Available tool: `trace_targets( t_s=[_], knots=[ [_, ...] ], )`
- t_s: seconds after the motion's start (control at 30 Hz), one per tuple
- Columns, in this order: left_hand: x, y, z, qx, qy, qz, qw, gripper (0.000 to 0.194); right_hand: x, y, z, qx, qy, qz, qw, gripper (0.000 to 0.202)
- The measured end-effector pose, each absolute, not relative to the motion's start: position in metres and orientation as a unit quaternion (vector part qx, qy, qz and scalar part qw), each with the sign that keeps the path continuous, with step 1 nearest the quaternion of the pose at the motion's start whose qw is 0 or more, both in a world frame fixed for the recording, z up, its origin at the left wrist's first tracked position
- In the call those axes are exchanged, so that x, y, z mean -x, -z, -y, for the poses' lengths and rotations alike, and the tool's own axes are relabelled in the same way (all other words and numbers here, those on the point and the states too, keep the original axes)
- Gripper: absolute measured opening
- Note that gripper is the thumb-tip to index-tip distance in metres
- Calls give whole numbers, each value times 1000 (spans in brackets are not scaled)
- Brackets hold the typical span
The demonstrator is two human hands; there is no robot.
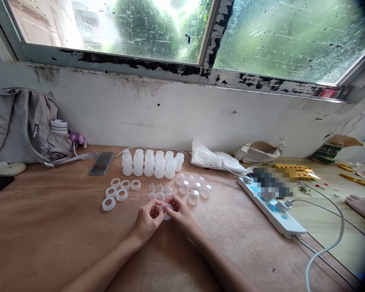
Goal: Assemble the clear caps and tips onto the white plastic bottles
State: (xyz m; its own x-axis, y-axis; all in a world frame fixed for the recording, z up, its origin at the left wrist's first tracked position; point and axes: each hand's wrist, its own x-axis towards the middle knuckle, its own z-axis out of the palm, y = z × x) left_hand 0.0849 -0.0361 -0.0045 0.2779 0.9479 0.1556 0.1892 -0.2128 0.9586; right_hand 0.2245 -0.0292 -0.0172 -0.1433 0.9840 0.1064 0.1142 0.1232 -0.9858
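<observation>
A: Biggest first?

B: Table [88,243] under both hands. Left hand [145,221], right hand [181,215]: pinching one ring-like piece [167,217] between them, probably to steady it. Bottles [149,167] upright beyond, likely kept out of the way.

A: Smaller?

B: Clear cups [192,202] right, rings [121,199] left, teats [160,188] just beyond; seemingly sorted within reach.

Tabletop [63,243] was wide open front-left, but bottles [159,168] kinda walled off mid-back and a power strip [270,207] blocked the right.

Bottles [149,165], rings [121,199] on brown table [63,227]
</observation>
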Motion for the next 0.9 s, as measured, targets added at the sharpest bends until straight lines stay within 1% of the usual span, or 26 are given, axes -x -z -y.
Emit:
trace_targets(
  t_s=[0.2,0.37,0.5,0.63,0.9],
  knots=[
    [-85,8,35,-647,-419,-430,469,14,-224,20,28,461,-437,612,471,19],
    [-85,11,31,-643,-421,-444,461,15,-224,18,30,465,-439,612,466,16],
    [-85,12,28,-647,-425,-480,413,17,-224,17,32,456,-466,613,446,15],
    [-84,12,27,-672,-405,-501,364,16,-221,19,34,456,-472,609,446,15],
    [-85,13,28,-687,-408,-474,370,22,-220,19,33,466,-479,582,464,14]
  ],
)
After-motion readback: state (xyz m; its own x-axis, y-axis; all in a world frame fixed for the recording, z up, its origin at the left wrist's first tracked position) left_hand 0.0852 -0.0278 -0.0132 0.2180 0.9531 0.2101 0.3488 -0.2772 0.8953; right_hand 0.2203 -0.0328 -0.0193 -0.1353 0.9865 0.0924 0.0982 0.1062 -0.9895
